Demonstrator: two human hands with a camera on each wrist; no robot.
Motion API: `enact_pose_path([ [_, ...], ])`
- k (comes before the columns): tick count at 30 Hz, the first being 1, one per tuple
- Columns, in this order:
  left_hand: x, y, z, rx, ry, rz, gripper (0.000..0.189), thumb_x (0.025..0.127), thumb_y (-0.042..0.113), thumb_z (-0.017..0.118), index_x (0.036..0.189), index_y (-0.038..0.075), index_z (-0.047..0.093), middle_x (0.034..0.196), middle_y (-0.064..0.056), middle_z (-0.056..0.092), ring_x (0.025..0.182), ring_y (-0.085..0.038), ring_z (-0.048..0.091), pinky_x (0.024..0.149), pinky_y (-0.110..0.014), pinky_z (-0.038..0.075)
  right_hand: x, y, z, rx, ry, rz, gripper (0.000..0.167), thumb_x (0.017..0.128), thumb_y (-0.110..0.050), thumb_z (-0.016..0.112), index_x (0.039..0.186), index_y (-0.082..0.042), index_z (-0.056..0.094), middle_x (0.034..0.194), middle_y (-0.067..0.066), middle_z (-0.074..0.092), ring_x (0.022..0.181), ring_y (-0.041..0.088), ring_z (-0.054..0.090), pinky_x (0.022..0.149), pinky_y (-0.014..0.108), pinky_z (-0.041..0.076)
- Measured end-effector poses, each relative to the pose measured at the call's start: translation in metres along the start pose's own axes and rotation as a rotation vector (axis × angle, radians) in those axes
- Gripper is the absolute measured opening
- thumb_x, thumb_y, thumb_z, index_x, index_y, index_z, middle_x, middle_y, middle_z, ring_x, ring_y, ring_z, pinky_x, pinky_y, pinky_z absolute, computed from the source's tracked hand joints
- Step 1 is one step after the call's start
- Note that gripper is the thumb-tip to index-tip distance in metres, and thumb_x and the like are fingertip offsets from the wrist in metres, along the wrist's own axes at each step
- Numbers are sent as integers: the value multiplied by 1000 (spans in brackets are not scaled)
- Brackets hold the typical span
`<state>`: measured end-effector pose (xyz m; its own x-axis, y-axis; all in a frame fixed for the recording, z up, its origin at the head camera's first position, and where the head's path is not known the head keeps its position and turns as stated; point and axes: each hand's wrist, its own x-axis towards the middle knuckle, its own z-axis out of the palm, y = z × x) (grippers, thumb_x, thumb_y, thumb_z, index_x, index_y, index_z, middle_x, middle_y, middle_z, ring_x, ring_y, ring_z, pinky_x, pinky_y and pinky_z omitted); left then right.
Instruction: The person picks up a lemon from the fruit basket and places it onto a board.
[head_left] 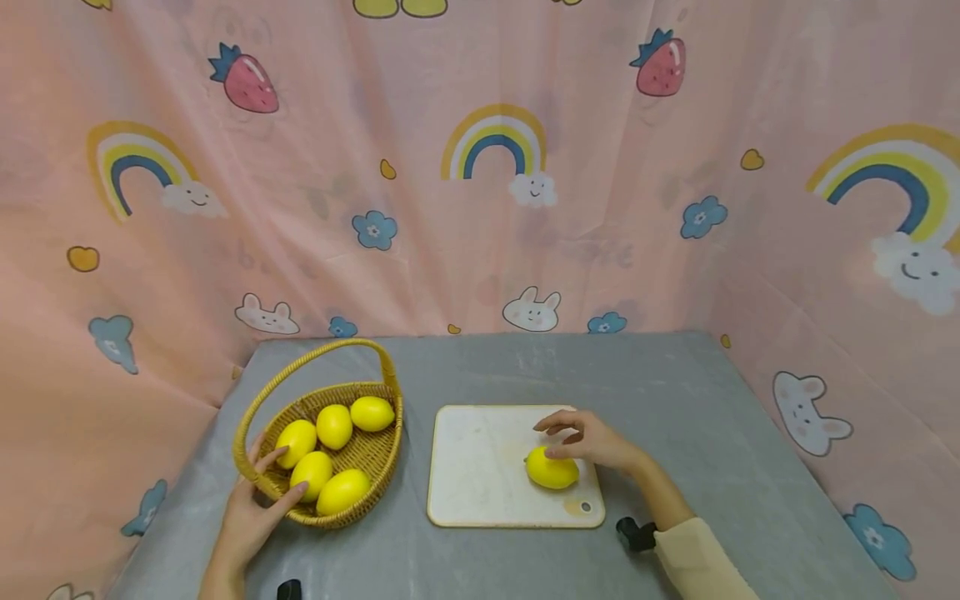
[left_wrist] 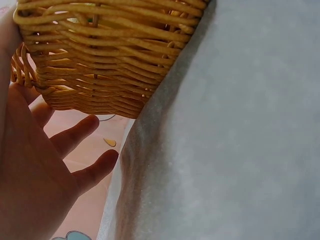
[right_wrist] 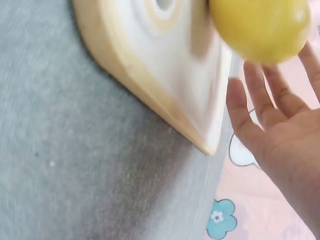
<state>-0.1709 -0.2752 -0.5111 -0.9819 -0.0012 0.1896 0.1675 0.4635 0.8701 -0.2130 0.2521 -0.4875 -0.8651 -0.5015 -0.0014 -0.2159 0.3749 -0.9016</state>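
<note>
A yellow lemon (head_left: pixel 551 469) is on the white cutting board (head_left: pixel 480 467), close to its right edge. My right hand (head_left: pixel 588 439) hovers over it, fingers spread and the thumb at the lemon's top; in the right wrist view the fingers (right_wrist: pixel 280 107) are loosely extended beside the lemon (right_wrist: pixel 262 27). To the left stands a wicker basket (head_left: pixel 390 475) with an arched handle (head_left: pixel 300 362), holding several lemons (head_left: pixel 334 427). My left hand (head_left: pixel 251 512) holds the basket's near left rim at the handle's base, thumb over the edge; some fingers stick out below the wicker wall (left_wrist: pixel 110 65).
Grey cloth (head_left: pixel 510 567) covers the table. Pink printed curtains (head_left: pixel 480 250) hang behind and on both sides. One dark object (head_left: pixel 636 535) sits by the right wrist, another (head_left: pixel 289 590) at the lower edge near the left forearm.
</note>
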Motion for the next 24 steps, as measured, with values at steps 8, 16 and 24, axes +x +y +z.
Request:
enact_pose_path([
  [8,0,0,0,-5,0,-3,62,87,11,78,140,-4,50,167,-11,6,147,-47,7,107,-75,17,2,6,1,1,-74,-22,44,87,-12,75,127,1,64,127,15,61,110,26,54,92,38,45],
  [16,0,0,0,-5,-12,-11,62,88,12,77,141,-5,49,167,-8,5,147,-48,7,106,-75,18,1,11,7,-60,214,-27,42,84,-3,75,123,6,64,126,21,60,111,35,54,91,42,48],
  [24,1,2,0,-20,-7,-11,61,88,12,77,140,-4,50,167,-8,5,148,-46,6,107,-74,17,3,16,5,-168,489,70,43,84,1,77,123,7,62,124,24,55,107,38,55,90,51,49],
])
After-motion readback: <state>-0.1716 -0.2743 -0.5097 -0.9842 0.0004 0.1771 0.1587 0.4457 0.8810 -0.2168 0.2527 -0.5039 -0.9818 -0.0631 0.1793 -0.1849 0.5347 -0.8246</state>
